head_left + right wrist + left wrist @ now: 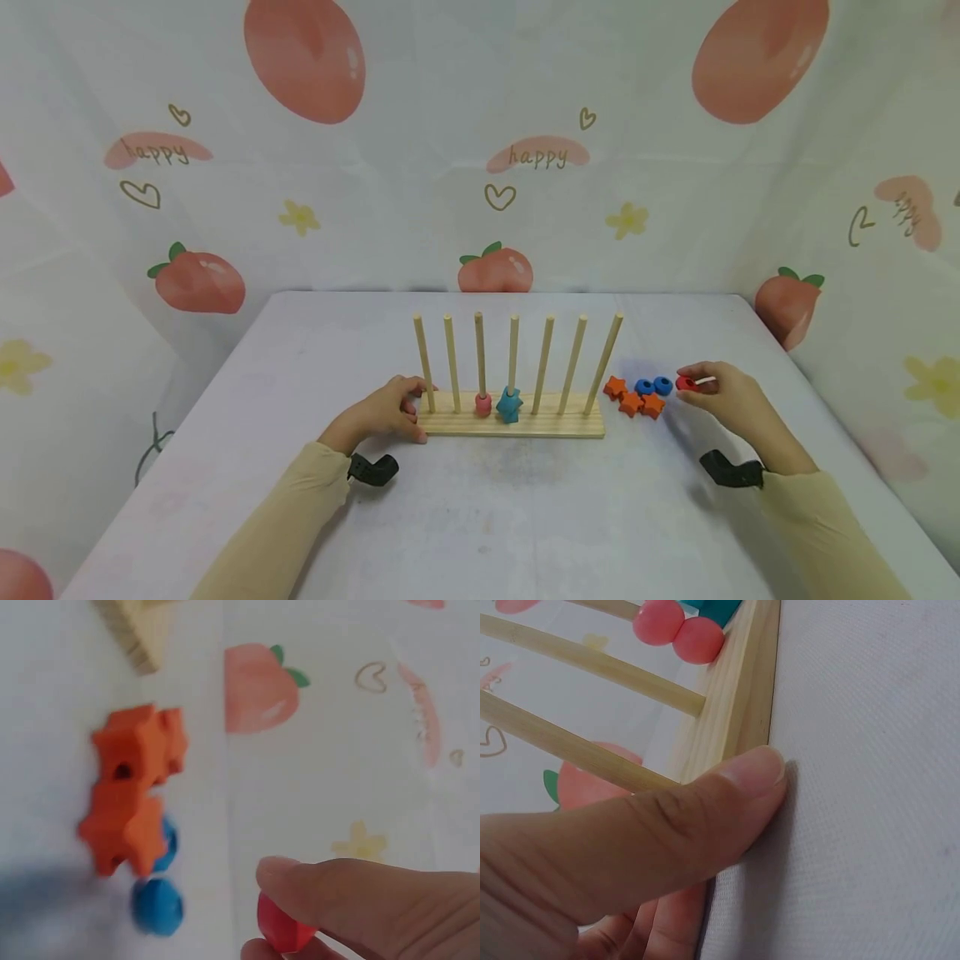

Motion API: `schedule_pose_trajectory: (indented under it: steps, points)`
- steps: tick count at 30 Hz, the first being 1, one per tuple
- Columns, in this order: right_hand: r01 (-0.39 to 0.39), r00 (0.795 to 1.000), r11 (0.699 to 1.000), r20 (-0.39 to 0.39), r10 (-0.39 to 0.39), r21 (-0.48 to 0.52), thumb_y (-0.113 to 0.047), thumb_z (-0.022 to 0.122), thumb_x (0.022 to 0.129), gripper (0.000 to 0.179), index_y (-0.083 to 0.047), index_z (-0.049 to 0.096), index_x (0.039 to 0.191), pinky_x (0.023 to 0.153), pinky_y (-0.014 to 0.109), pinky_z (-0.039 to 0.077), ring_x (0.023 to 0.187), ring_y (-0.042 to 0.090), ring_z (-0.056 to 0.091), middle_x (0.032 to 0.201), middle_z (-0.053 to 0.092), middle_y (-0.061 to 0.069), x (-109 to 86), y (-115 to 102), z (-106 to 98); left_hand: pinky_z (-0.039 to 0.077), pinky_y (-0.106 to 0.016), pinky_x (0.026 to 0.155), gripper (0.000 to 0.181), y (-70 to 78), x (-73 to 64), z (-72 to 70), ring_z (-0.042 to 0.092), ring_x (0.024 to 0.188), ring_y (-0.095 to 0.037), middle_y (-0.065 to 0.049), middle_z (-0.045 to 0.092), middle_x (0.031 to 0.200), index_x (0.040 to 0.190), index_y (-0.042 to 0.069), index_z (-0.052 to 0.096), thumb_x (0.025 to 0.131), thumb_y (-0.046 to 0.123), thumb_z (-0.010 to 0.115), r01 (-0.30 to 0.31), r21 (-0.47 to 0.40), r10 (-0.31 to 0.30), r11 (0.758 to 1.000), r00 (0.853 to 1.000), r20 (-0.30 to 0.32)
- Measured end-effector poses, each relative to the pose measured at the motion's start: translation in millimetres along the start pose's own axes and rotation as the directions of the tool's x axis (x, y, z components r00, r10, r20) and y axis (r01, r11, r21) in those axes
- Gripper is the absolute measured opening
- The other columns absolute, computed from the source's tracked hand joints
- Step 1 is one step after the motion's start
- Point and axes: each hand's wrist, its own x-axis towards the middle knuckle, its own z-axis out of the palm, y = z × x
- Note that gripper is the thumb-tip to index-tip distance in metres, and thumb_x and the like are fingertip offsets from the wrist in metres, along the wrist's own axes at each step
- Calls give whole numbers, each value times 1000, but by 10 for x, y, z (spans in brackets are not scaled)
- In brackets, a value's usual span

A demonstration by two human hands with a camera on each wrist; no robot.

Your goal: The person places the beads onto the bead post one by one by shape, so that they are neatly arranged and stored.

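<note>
My left hand [386, 410] grips the left end of a wooden base [555, 427] with several upright pegs, the thumb along its front edge. Two round pink beads [698, 640] sit at the foot of the third peg from the left, seen in the left wrist view. On the peg beside them are teal star-shaped beads [509, 405]. Out to the right, my right hand [729, 402] pinches a red faceted bead [279, 928] between thumb and fingers. That bead is partly hidden by the thumb.
Between the base and my right hand lie three orange star beads [632, 404] and two blue beads [662, 385], close together on the white-covered table [480, 517]. Behind the table hangs a peach-printed cloth [420, 208]. A thin dark cord [155, 443] shows at the left edge.
</note>
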Motion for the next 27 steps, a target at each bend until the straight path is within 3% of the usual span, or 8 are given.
schedule_pose_trajectory:
  steps: [7, 12, 13, 16, 19, 23, 27]
  points:
    - [77, 989, 996, -128, -72, 36, -28, 67, 92, 47, -1, 57, 129, 83, 52, 52, 107, 42, 60, 122, 55, 24, -83, -354, -71, 42, -30, 72, 73, -8, 4, 4, 46, 86, -20, -15, 42, 109, 127, 3, 54, 63, 3, 88, -13, 2, 13, 1000, 1000, 1]
    - [148, 961, 988, -243, -132, 48, -26, 67, 92, 44, -4, 58, 129, 83, 53, 52, 108, 43, 61, 121, 57, 21, -137, -573, -87, 42, -28, 72, 73, 3, -3, 6, 46, 86, -19, -14, 42, 110, 128, 4, 54, 63, 4, 89, -4, 1, 4, 1000, 1000, 5]
    - [167, 951, 985, -271, -148, 50, -25, 68, 91, 43, -4, 59, 128, 83, 46, 54, 106, 42, 62, 120, 59, 20, -144, -615, -88, 42, -27, 71, 73, 6, -4, 5, 46, 86, -19, -15, 42, 109, 128, 3, 54, 63, 4, 89, -8, 4, 8, 1000, 1000, 6]
    - [237, 913, 970, -353, -204, 54, -22, 70, 90, 42, -7, 61, 127, 81, 20, 52, 101, 34, 65, 116, 62, 15, -171, -754, -90, 42, -27, 72, 74, 11, -2, 8, 46, 85, -19, -14, 42, 109, 127, 4, 55, 62, 4, 89, -3, 5, 3, 1000, 1000, 0]
    - [311, 866, 948, -431, -252, 71, -19, 71, 88, 40, -9, 63, 127, 78, 0, 38, 97, 12, 64, 113, 63, 10, -190, -896, -87, 42, -28, 72, 74, 5, 2, 9, 46, 85, -19, -14, 42, 110, 127, 5, 55, 62, 4, 89, -5, 11, 5, 1000, 1000, -1]
    - [433, 792, 895, -519, -322, 107, -9, 72, 86, 40, -6, 63, 125, 84, 1, 39, 94, -12, 54, 112, 64, 9, -198, -1083, -71, 42, -27, 73, 74, -3, 8, 7, 47, 87, -20, -15, 43, 112, 128, 5, 54, 63, 5, 89, -5, 22, 5, 1000, 1000, 2]
    - [573, 715, 803, -578, -393, 164, 5, 72, 82, 42, 0, 63, 122, 87, 7, 43, 96, -8, 58, 111, 63, 5, -207, -1271, -66, 42, -27, 74, 75, 5, 4, 1, 46, 88, -20, -15, 42, 113, 129, 5, 54, 63, 5, 89, -5, 21, 5, 1000, 1000, 7]
